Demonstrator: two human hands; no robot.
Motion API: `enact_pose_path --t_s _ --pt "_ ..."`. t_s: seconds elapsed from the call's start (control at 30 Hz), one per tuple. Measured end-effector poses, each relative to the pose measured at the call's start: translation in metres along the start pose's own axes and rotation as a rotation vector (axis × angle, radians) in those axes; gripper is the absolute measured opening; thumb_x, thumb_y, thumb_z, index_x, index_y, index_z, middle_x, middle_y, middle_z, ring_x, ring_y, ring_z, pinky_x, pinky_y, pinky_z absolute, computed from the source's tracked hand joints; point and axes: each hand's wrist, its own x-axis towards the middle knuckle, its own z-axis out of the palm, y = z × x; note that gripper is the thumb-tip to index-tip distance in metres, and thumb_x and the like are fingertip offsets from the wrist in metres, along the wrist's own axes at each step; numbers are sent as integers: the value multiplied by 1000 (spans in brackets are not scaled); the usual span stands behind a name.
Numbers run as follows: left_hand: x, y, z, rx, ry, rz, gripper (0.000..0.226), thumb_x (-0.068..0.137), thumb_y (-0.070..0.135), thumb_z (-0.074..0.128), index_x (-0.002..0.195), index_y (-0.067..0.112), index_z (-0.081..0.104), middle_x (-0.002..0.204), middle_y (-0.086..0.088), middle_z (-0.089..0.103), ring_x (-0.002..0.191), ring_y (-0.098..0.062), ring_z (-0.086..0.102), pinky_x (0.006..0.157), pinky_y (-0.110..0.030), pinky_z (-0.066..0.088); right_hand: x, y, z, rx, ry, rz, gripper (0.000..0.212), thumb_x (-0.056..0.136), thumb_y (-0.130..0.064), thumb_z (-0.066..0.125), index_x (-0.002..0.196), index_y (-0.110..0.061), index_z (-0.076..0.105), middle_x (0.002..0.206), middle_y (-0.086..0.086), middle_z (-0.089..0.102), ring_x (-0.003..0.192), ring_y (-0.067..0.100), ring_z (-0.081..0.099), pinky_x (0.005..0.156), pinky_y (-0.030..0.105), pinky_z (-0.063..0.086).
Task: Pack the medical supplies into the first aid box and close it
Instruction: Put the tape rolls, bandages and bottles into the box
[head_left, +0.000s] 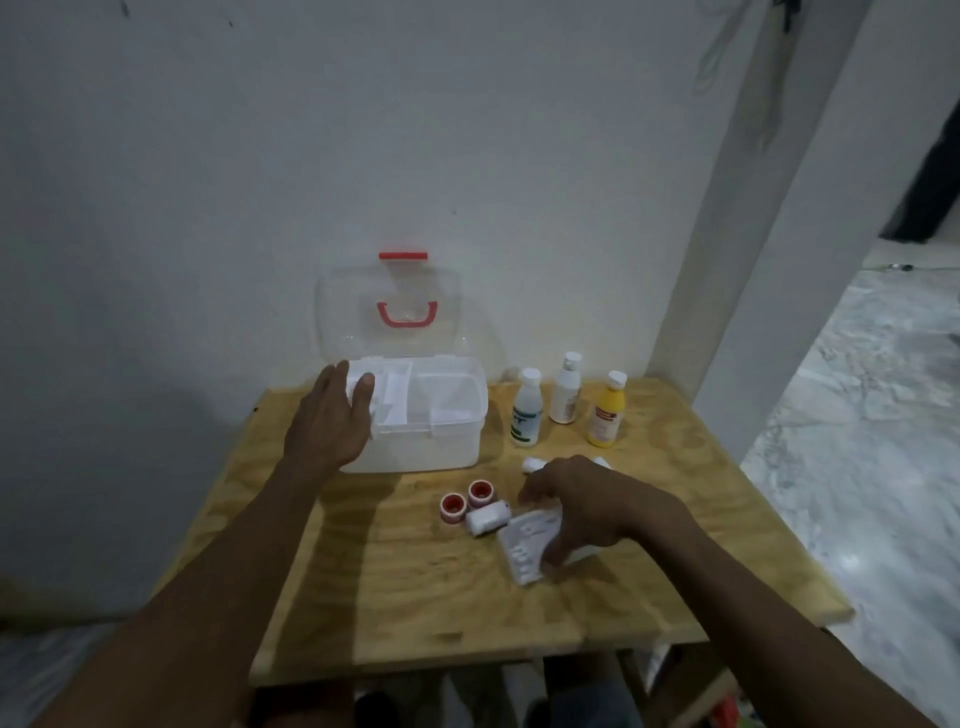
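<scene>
The white first aid box (436, 441) stands open on the wooden table, its clear lid (387, 312) with a red handle leaning back against the wall. My left hand (332, 415) rests on the box's left rim with a white item under its fingers. My right hand (576, 506) grips a white flat packet (524, 551) lying on the table. Beside it lie a white bandage roll (485, 518) and two red-capped tape rolls (467, 500). Two white bottles (545, 402) and a yellow bottle (607, 413) stand right of the box. Another white roll (532, 464) peeks out behind my right hand.
The wooden table (415, 597) sits in a corner against a white wall, with a pillar (769, 260) at its right rear. Marbled floor (857, 441) lies to the right. Dark objects show under the table's front edge.
</scene>
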Motion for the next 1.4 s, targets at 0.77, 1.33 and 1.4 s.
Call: enact_pose_path --t_s 0.77,1.33,1.4 --pt "-5 5 -3 -8 -8 -20 66 98 57 19 151 18 24 161 -7 23 146 -30 27 116 -49 26 73 -67 -86 382 579 -39 96 78 -38 78 153 -25 20 147 9 47 126 31 52 101 40 45" --pt "-5 4 -1 8 -5 -26 61 98 53 20 151 23 22 161 -4 21 144 -30 29 111 -51 33 169 -87 -56 193 191 231 70 70 -24 86 128 -6 53 124 13 60 112 27 60 96 39 53" --pt "-5 5 -2 10 -5 -20 60 99 53 20 151 23 22 162 -3 20 145 -30 28 112 -51 32 173 -88 -54 147 177 237 66 71 -27 85 127 -7 56 123 12 62 111 26 61 98 39 52"
